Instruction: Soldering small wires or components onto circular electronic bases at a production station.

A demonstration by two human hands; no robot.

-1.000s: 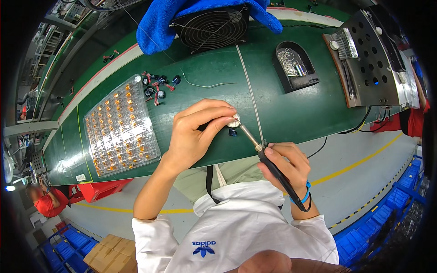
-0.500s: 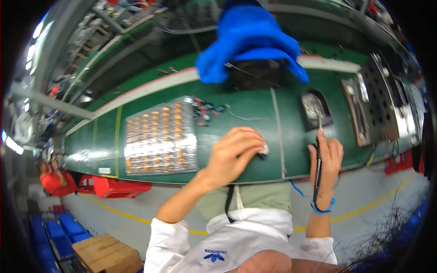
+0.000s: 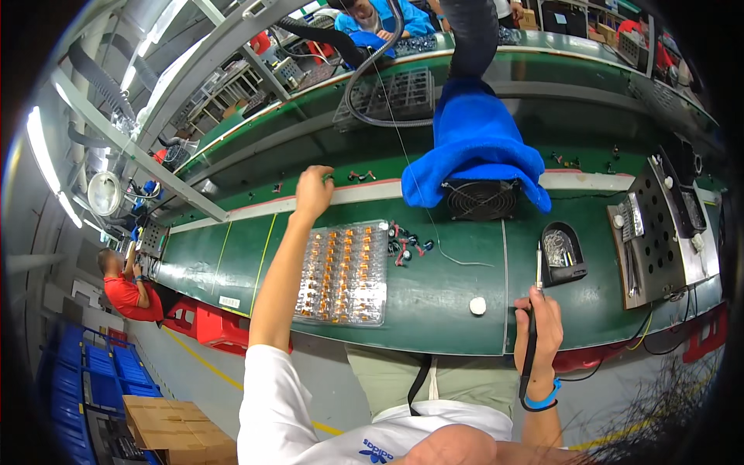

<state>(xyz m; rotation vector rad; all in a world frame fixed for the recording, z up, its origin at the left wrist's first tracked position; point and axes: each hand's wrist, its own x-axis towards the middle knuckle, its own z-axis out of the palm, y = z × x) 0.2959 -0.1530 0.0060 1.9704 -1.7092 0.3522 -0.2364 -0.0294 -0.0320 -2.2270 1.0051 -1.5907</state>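
My left hand (image 3: 314,192) is stretched over the pale rail at the bench's far side, its fingers pinched together; a tiny dark part may be in them, too small to name. Just right of it lie small red-and-black wired parts (image 3: 359,177). My right hand (image 3: 544,325) grips a soldering iron (image 3: 532,341) whose metal tip points away from me, beside a black scoop-shaped tray (image 3: 575,273) of silvery wire. A round white piece (image 3: 478,306) sits on the green bench between my arms. Below my left forearm, a clear blister tray (image 3: 376,311) holds rows of orange parts.
A fan (image 3: 480,200) draped with blue cloth (image 3: 479,147) stands at the back under a dark duct. Small wired parts (image 3: 404,243) lie beside the tray. A perforated metal box (image 3: 659,225) is at right. Co-workers sit across (image 3: 415,17) and far left (image 3: 124,288).
My left hand has gone from near the white piece to the far rail on the left. The soldering iron has drawn back from the wire tray. My view has tilted up.
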